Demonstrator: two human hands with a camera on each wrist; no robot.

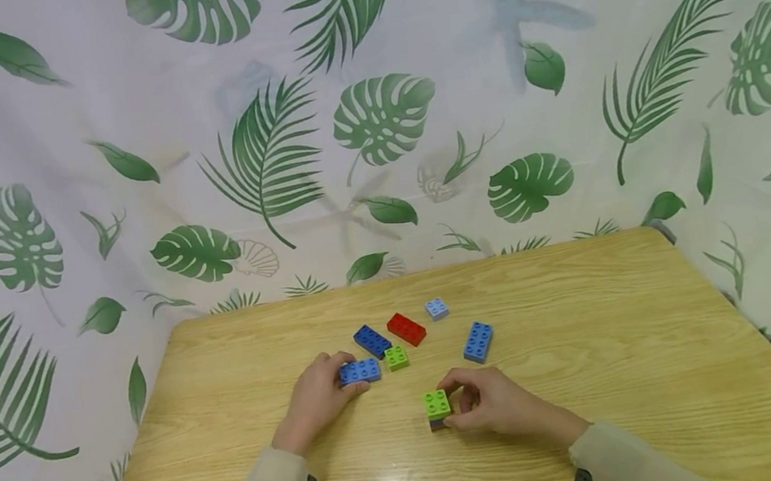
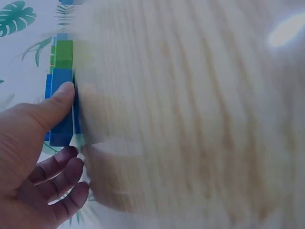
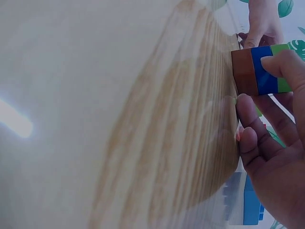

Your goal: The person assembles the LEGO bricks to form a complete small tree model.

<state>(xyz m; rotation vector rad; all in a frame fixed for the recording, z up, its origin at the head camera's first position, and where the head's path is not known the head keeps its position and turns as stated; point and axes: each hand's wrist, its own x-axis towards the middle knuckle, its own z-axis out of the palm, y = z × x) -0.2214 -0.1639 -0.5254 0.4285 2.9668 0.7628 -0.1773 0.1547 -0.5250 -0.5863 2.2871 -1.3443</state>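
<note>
My left hand (image 1: 318, 394) pinches a blue eight-stud brick (image 1: 359, 371) by its left end, thumb along the near side and fingers behind. In the left wrist view the thumb lies on that brick's side. My right hand (image 1: 493, 402) holds a small stack of bricks between thumb and fingers, low over the table. The stack has a lime green brick (image 1: 437, 402) on top, a blue brick (image 3: 264, 78) in the middle and a brown brick (image 3: 244, 71) at the bottom. Just right of the left hand's brick sits another lime green brick (image 1: 396, 357).
Behind the hands lie a dark blue brick (image 1: 372, 341), a red brick (image 1: 407, 329) and a small light blue brick (image 1: 436, 309). Another blue brick (image 1: 478, 342) lies beyond the right hand. The wooden table (image 1: 224, 353) ends at a leaf-print curtain (image 1: 454, 99).
</note>
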